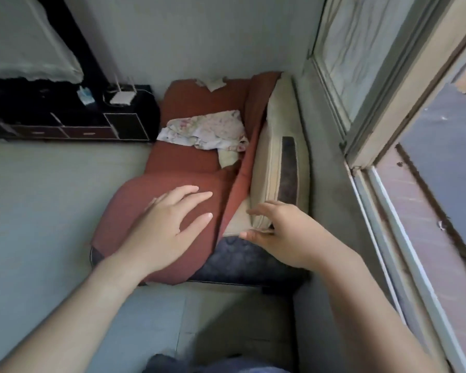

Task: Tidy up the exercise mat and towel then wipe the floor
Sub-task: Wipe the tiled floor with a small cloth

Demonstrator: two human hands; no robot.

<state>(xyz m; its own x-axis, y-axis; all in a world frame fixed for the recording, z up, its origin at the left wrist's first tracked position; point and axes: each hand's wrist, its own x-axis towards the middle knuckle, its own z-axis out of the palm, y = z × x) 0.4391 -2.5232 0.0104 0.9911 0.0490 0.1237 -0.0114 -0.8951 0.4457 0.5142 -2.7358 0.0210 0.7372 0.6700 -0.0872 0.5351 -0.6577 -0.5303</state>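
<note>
Little of the task looks done. The floor [51,200] shows no cloth or wet streak, so wiping seems not begun. The mat [186,162], rust-red on top with a dark blue underside showing at its near edge, lies along the wall under the window [361,76], rumpled and neither rolled nor folded. A tan cushion [280,168] leans on edge between the mat and the wall. The floral towel [207,130] sits crumpled on the mat's far half, well apart from both hands. The left hand [170,227] rests flat and spread on the near bulge of the mat, grasping nothing. The right hand [285,232] is open, fingers loosely curled at the cushion's near corner, not yet closed on it. No brand, label or writing can be read anywhere.
</note>
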